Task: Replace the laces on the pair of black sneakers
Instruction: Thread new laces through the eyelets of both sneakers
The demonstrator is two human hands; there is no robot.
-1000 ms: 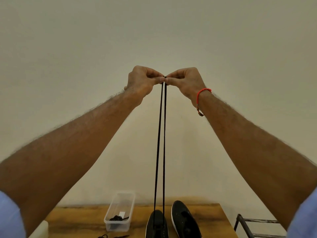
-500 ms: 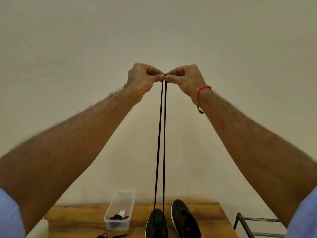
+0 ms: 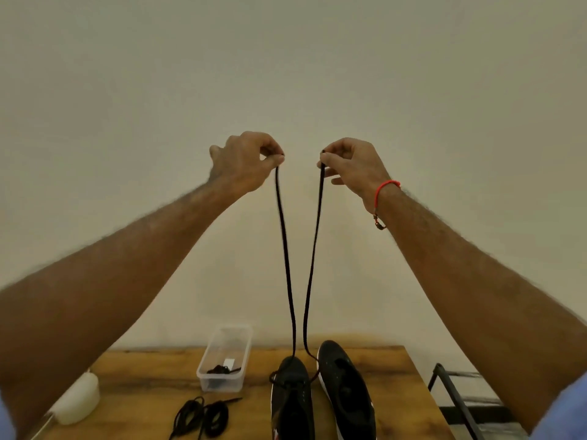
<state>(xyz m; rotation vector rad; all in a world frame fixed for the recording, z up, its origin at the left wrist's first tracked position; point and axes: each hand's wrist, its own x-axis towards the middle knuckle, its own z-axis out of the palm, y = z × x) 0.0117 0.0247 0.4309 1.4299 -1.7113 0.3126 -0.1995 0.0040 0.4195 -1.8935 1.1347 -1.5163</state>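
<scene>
Black flat shoelace [image 3: 287,265], threaded through the left black fabric sneaker [image 3: 292,398], runs up in two near-vertical strands. The left hand [image 3: 244,163] pinches one tip and the right hand [image 3: 347,166] pinches the other, raised level and slightly apart. That sneaker sits directly below both hands on the wooden table [image 3: 143,376], touching the unlaced right black sneaker [image 3: 346,392]. Both hands look equally near.

Plain room: wooden table [image 3: 381,369], bare wall [image 3: 286,74]
</scene>
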